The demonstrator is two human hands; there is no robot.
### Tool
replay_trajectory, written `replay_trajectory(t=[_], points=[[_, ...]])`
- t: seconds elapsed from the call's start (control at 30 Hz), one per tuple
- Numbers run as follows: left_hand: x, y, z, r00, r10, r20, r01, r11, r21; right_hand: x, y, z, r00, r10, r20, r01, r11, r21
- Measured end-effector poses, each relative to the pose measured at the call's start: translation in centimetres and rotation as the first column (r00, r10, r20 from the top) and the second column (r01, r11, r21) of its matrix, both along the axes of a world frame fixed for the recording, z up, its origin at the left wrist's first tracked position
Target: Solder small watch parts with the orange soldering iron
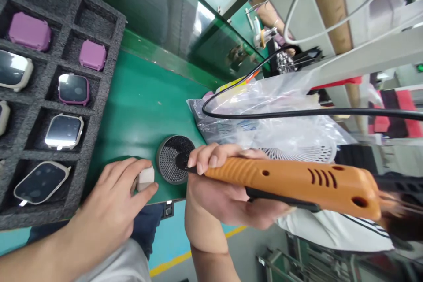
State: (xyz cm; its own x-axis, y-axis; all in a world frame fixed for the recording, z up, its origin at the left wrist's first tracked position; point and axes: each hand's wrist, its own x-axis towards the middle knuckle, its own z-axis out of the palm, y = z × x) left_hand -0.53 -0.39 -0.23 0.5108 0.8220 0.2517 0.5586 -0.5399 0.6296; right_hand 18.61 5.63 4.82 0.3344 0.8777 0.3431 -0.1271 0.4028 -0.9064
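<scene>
My right hand (228, 194) is wrapped round an orange electric screwdriver (271, 174) with a black lever along its underside. Its dark tip end reaches over a round grey dish (161, 158), whose dark inside has a fine dotted texture. Whether the tip touches the contents is unclear. To the left of the dish, my left hand (115, 196) pinches a small pale block-like piece (145, 179) between thumb and fingers, just above the green table (132, 97). My fingers partly hide this piece.
A dark foam tray (110, 68) on the left holds several watches (73, 89) and purple watch-shaped pieces (92, 54). Behind the screwdriver lies a clear plastic bag (238, 119), crossed by a black cable (297, 114). Another person's arm (269, 13) appears at the back.
</scene>
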Motion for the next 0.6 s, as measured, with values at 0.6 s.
replay_trajectory(t=[0.6], points=[[0.1,0.16,0.11,1.0,-0.008,0.019,0.007,1.0,0.004,-0.32,-0.54,0.48,0.999,0.033,-0.025,-0.036,0.994,-0.106]])
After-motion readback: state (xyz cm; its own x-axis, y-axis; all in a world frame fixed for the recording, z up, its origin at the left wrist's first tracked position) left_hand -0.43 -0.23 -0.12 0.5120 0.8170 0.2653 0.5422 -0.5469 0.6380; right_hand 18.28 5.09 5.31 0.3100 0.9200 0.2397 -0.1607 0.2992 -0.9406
